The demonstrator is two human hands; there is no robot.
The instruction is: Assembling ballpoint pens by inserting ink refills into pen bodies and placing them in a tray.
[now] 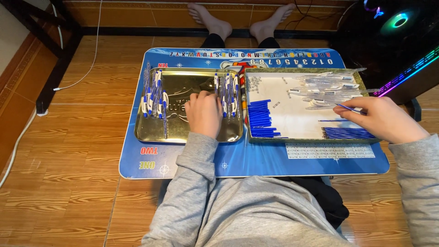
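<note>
Pen assembly, mid-step: my left hand [203, 112] rests fingers-down on finished pens [227, 93] in the gold tray [183, 132]; my right hand [377, 116] pinches a blue refill [348, 108] over the parts box [292, 120]. Next, I judge, a clear barrel [327, 84].

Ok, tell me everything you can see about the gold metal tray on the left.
The gold metal tray is shallow, rectangular and shiny, with an embossed base. It lies flat on the blue lap table, beside the cardboard box. Assembled blue-and-white pens lie at both its ends. The left hand rests in it.
</note>
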